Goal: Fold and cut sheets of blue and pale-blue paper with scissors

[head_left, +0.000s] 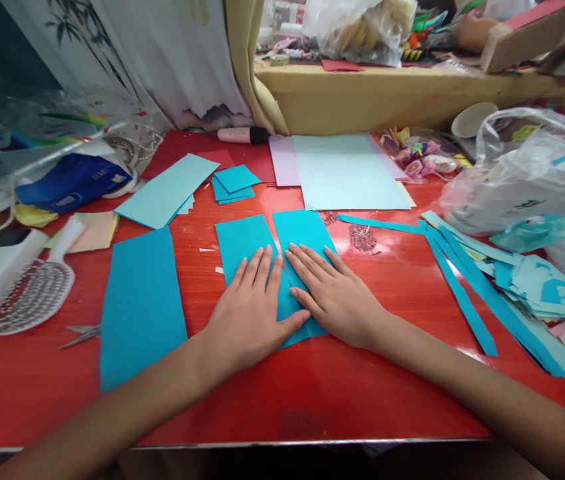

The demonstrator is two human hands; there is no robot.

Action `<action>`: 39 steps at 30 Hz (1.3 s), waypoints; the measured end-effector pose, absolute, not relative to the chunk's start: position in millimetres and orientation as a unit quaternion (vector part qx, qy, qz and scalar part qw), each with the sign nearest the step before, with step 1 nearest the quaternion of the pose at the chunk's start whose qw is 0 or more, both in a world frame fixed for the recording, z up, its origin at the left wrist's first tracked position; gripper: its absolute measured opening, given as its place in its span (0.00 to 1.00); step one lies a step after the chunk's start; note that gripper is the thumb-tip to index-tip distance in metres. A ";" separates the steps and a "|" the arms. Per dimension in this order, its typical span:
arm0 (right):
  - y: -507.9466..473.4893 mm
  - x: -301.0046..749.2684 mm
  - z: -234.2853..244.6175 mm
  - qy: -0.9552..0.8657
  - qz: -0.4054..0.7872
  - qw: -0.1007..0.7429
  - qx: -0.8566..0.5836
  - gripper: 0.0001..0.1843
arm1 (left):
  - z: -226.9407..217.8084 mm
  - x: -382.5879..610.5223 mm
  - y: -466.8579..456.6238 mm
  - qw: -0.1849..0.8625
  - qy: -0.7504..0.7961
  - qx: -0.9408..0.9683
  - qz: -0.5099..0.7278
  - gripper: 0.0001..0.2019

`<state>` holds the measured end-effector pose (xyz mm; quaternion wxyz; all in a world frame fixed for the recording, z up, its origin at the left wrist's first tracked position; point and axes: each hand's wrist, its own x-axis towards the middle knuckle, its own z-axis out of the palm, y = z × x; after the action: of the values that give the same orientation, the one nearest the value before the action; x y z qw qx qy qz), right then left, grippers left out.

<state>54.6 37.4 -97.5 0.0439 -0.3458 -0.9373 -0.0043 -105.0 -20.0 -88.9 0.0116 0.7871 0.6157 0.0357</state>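
Note:
Both my hands lie flat, fingers stretched out, on a folded teal paper (298,235) in the middle of the red table (392,373). My left hand (249,308) presses the paper's left half. My right hand (332,290) covers its right half, and the two thumbs nearly meet over the centre crease. A larger teal sheet (139,307) lies just left of my left arm. Scissors (82,335) poke out from under that sheet's left edge.
Small teal squares (233,183) and a pale blue sheet (167,190) lie behind; a bigger pale sheet (347,172) is at the back centre. Teal strips and scraps (502,293) pile up at right beside plastic bags (527,173). A hairbrush (37,290) lies at left.

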 end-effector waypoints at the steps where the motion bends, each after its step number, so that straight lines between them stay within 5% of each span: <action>1: 37.2 54.6 -97.1 -0.937 -0.005 0.043 -0.346 0.30 | -88.6 -104.6 -20.3 0.012 0.618 0.786 0.032 0.41; 15: 37.4 54.5 -96.4 -0.937 -0.005 0.040 -0.346 0.30 | -87.5 -102.1 -25.0 -0.004 0.626 0.778 0.040 0.42; 22: 38.5 56.0 -94.6 -0.936 0.013 0.046 -0.348 0.29 | -87.6 -107.8 -19.0 -0.003 0.599 0.800 0.049 0.28; 28: 37.1 60.5 -89.4 -0.925 -0.009 0.076 -0.373 0.29 | -86.7 -113.6 -15.1 -0.054 0.583 0.810 0.046 0.28; 39: 24.6 59.4 -89.8 -0.929 0.049 0.033 -0.366 0.42 | -87.8 -122.1 -12.3 -0.031 0.577 0.816 0.023 0.30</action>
<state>59.4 24.6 -89.8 0.0333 -0.3656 -0.9289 0.0487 -122.1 -12.3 -87.8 -0.0307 0.8155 0.5775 0.0232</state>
